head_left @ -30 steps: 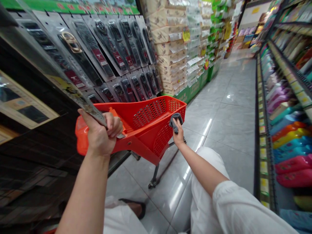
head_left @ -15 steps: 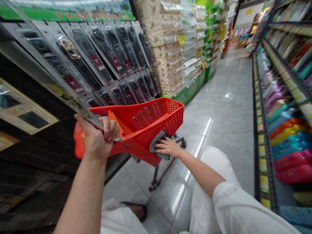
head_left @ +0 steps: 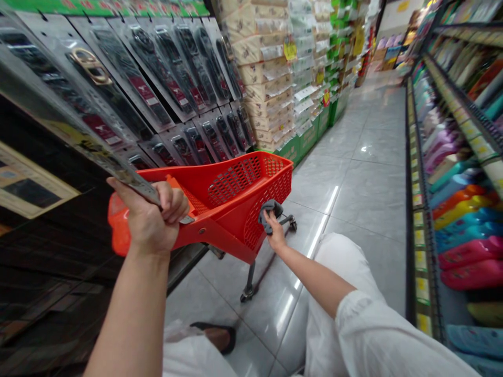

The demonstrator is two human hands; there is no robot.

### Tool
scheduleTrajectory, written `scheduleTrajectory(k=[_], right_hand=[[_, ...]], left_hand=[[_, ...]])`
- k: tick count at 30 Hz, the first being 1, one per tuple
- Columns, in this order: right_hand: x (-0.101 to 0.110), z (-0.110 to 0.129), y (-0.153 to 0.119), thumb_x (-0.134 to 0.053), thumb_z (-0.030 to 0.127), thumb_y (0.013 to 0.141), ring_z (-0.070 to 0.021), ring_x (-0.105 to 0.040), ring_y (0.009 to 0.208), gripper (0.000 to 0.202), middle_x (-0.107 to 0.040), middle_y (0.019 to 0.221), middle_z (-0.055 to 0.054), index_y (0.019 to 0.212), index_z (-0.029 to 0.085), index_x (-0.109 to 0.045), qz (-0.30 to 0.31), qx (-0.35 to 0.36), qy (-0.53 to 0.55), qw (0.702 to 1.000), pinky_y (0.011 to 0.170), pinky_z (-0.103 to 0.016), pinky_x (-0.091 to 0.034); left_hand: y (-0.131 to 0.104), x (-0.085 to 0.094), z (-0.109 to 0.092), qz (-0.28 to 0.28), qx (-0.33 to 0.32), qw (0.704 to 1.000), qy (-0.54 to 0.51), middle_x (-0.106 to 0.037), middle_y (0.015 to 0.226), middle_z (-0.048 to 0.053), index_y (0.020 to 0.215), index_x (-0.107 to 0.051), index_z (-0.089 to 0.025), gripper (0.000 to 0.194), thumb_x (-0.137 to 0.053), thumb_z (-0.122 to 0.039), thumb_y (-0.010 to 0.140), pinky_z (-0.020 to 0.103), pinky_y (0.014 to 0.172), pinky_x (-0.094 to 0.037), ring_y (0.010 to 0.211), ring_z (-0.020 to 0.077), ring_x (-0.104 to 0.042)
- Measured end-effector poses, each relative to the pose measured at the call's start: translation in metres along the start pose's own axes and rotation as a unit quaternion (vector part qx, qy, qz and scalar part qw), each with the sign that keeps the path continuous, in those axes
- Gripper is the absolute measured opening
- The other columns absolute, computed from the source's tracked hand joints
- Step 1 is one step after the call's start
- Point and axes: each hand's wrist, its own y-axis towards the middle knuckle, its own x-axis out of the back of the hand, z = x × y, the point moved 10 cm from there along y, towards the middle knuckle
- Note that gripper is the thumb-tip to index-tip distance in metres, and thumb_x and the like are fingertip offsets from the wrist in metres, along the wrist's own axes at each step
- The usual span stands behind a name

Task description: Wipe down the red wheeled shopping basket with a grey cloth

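A red plastic shopping cart [head_left: 228,222] with perforated sides stands before me on dark wheeled legs. My left hand [head_left: 153,217] is wrapped round the end of a long flat metal strip [head_left: 133,183], above the rear of the cart. That strip slants up to the upper left. On the cart's perforated near side, my right hand [head_left: 274,230] presses a bunched grey cloth [head_left: 271,212], fingers bent over it.
Packaged belts [head_left: 173,68] hang on a rack at the left. Stacked tissue packs [head_left: 267,78] stand behind the cart. A shelf with colourful bottles [head_left: 467,230] lines the right. Grey tiled floor [head_left: 361,183] runs between; my knee and shoe are below.
My right hand has slid the cloth forward along the cart's side, toward its front, and its spread fingers have drawn in. My left hand keeps its hold. The view has shifted slightly.
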Motion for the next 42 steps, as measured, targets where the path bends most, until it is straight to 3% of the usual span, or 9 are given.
scheduleTrajectory(k=[4, 7, 13, 17, 22, 26, 29, 36, 42], right_hand=[[-0.027, 0.03, -0.04, -0.048, 0.001, 0.078, -0.0224, -0.027, 0.146, 0.068, -0.035, 0.156, -0.011, 0.143, 0.02, -0.047, 0.034, 0.007, 0.044, 0.998, 0.116, -0.044, -0.031], [-0.026, 0.048, -0.054, -0.051, 0.003, 0.079, -0.0231, -0.034, 0.143, 0.064, -0.04, 0.152, -0.012, 0.14, 0.02, -0.051, 0.03, 0.001, 0.097, 0.995, 0.115, -0.045, -0.033], [0.007, 0.065, -0.035, -0.046, 0.018, 0.091, -0.0217, -0.057, 0.127, 0.053, -0.06, 0.136, -0.012, 0.143, 0.018, -0.047, -0.11, -0.095, 0.206, 0.968, 0.108, -0.044, -0.046], [0.036, 0.083, -0.005, -0.041, 0.022, 0.094, -0.0228, -0.048, 0.136, 0.053, -0.054, 0.142, -0.012, 0.147, 0.017, -0.041, -0.168, -0.072, 0.173, 0.968, 0.112, -0.047, -0.041], [0.044, 0.089, 0.032, -0.042, 0.008, 0.084, -0.0264, -0.029, 0.147, 0.057, -0.04, 0.153, -0.012, 0.139, 0.019, -0.052, -0.101, -0.001, 0.066, 0.993, 0.118, -0.055, -0.029], [0.05, 0.09, 0.036, -0.045, 0.007, 0.08, -0.0263, -0.037, 0.141, 0.061, -0.042, 0.152, -0.01, 0.138, 0.024, -0.053, -0.12, 0.019, -0.005, 0.993, 0.115, -0.053, -0.035], [0.047, 0.109, 0.029, -0.043, 0.006, 0.08, -0.0251, -0.039, 0.139, 0.063, -0.043, 0.15, -0.01, 0.141, 0.023, -0.049, -0.104, 0.055, -0.033, 0.993, 0.113, -0.048, -0.038], [0.027, 0.165, 0.002, -0.046, 0.014, 0.088, -0.0244, -0.044, 0.132, 0.05, -0.047, 0.141, -0.009, 0.135, 0.026, -0.057, -0.04, 0.09, 0.012, 0.995, 0.111, -0.042, -0.039], [0.026, 0.194, 0.006, -0.051, 0.019, 0.089, -0.0215, -0.052, 0.121, 0.041, -0.055, 0.126, -0.006, 0.128, 0.027, -0.063, -0.001, 0.099, 0.083, 0.992, 0.106, -0.035, -0.043]], left_hand=[[0.001, -0.001, 0.003, -0.009, 0.008, 1.0, -0.009, -0.021, 0.029, -0.002, 0.035, -0.034, -0.018, 0.083, -0.009, -0.085, 0.076, 0.026, 0.03, -0.012, 0.025, 0.0072, -0.019], [0.0, 0.001, 0.002, -0.011, 0.0, 1.0, -0.012, -0.019, 0.03, -0.003, 0.036, -0.033, -0.018, 0.082, -0.012, -0.086, 0.077, 0.025, 0.031, -0.011, 0.025, 0.0068, -0.018], [-0.004, 0.001, 0.001, 0.014, -0.027, 0.999, -0.011, -0.019, 0.034, -0.004, 0.041, -0.037, -0.021, 0.073, -0.03, -0.081, 0.083, 0.027, 0.034, -0.01, 0.029, 0.0075, -0.016], [-0.005, 0.003, 0.004, 0.018, -0.026, 0.999, -0.022, -0.019, 0.035, -0.004, 0.042, -0.037, -0.021, 0.072, -0.033, -0.081, 0.081, 0.027, 0.035, -0.009, 0.03, 0.0076, -0.016], [-0.005, 0.002, 0.004, 0.014, -0.023, 0.999, -0.022, -0.018, 0.035, -0.004, 0.042, -0.035, -0.02, 0.072, -0.031, -0.079, 0.083, 0.027, 0.036, -0.008, 0.031, 0.0075, -0.015], [-0.006, 0.003, 0.005, -0.008, -0.008, 1.0, -0.023, -0.019, 0.034, -0.004, 0.042, -0.034, -0.02, 0.073, -0.028, -0.078, 0.085, 0.026, 0.036, -0.009, 0.031, 0.0071, -0.016], [-0.006, 0.006, 0.009, -0.027, 0.012, 0.999, -0.034, -0.019, 0.034, -0.004, 0.042, -0.032, -0.02, 0.073, -0.028, -0.079, 0.085, 0.026, 0.036, -0.009, 0.031, 0.0067, -0.016], [-0.007, 0.005, 0.009, -0.021, 0.008, 0.999, -0.043, -0.019, 0.035, -0.005, 0.043, -0.032, -0.02, 0.071, -0.032, -0.077, 0.085, 0.026, 0.036, -0.01, 0.031, 0.0068, -0.016], [-0.006, 0.006, 0.009, -0.017, 0.0, 0.999, -0.038, -0.02, 0.035, -0.005, 0.044, -0.033, -0.022, 0.069, -0.033, -0.076, 0.086, 0.027, 0.036, -0.009, 0.03, 0.0073, -0.016]])
